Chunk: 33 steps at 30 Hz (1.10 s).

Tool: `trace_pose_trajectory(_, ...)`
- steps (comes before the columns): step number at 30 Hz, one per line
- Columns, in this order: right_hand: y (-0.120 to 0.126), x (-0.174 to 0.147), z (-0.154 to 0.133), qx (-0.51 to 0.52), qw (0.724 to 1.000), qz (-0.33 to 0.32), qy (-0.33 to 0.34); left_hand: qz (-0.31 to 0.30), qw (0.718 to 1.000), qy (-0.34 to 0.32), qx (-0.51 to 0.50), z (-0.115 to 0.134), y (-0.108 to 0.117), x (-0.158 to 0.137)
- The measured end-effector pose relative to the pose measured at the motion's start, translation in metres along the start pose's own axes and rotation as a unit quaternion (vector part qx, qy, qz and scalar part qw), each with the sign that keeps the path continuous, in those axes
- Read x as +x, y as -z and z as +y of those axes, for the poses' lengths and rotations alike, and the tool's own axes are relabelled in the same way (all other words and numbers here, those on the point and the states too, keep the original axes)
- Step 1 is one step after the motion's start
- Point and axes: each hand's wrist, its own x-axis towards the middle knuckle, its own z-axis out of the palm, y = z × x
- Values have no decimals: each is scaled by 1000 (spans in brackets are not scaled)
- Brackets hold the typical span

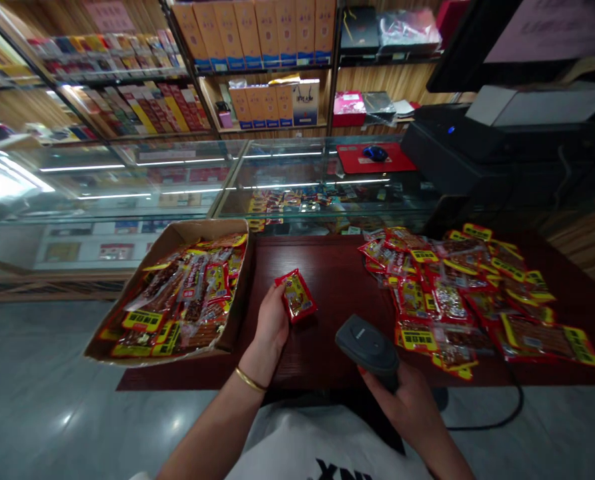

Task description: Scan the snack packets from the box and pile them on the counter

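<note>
One cardboard box stands at the left of the dark red table, heaped with snack packets, and its left side looks to reach past the table's edge. A bump from my left forearm could push it further out, I think, and the loose top packets might slide over the low near rim.

Right of it, my left hand pinches a small red packet by its left side, just above the table between the box and me. The grip is only at that side, so the slick wrapper could twist or slip out. Its shiny film might also throw glare at the scanner, whose head points left towards it, some way apart.

My right hand is wrapped round the scanner's handle; I cannot tell whether a finger presses the trigger.

Further right lies a loose pile of packets, overlapping, some close to the near edge. If my right hand swung that way, it could sweep those off. A black cable loops over that edge; a tug on it might drag packets along too.
</note>
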Motion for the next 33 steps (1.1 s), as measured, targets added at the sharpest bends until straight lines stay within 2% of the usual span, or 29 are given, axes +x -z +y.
trace_pose_trajectory(2, 4, -2, 4, -5, 1000, 19, -12, -11, 999, 42, 15, -11, -20, 5)
trace_pose_trajectory(5, 10, -8, 11, -20, 998, 52, -34, -54, 993, 100, 21, -28, -75, 13)
trace_pose_trajectory(7, 13, -12, 15, -22, 997, 68, -40, -121, 984, 130, 22, -36, -123, 19)
trace_pose_trajectory(10, 17, -17, 17, -22, 995, 84, -43, -251, 946, 196, 64, -44, -184, 26)
trace_pose_trajectory(12, 18, -19, 19, -28, 994, 91, -49, -278, 931, 210, 112, -48, -201, 24)
trace_pose_trajectory(13, 18, -19, 20, -32, 994, 91, -53, -281, 930, 198, 132, -48, -201, 20)
trace_pose_trajectory(14, 18, -20, 23, -37, 994, 87, -56, -283, 932, 175, 145, -47, -194, 15)
trace_pose_trajectory(16, 17, -20, 31, -48, 995, 71, -57, -284, 940, 100, 158, -39, -166, 2)
trace_pose_trajectory(19, 11, -18, 44, -72, 994, 52, -63, -249, 947, -87, 186, -4, -102, -23)
trace_pose_trajectory(21, 5, -15, 48, -84, 993, 44, -72, -186, 923, -227, 248, 34, -52, -36)
trace_pose_trajectory(22, 3, -12, 47, -85, 993, 35, -74, -138, 901, -285, 298, 55, -27, -41)
trace_pose_trajectory(24, -1, -7, 42, -76, 995, 12, -66, -24, 830, -361, 424, 99, 24, -44)
trace_pose_trajectory(26, -4, -1, 35, -61, 997, -2, -45, 55, 730, -370, 571, 135, 70, -41)
trace_pose_trajectory(28, -6, 3, 30, -51, 998, -9, -22, 89, 623, -326, 705, 159, 106, -36)
trace_pose_trajectory(30, -8, 4, 27, -45, 999, -19, -13, 111, 540, -278, 787, 170, 129, -31)
trace_pose_trajectory(31, -9, 4, 27, -45, 999, -22, -15, 123, 513, -265, 807, 173, 134, -28)
trace_pose_trajectory(33, -11, 1, 29, -47, 998, -32, -18, 140, 480, -263, 825, 173, 135, -22)
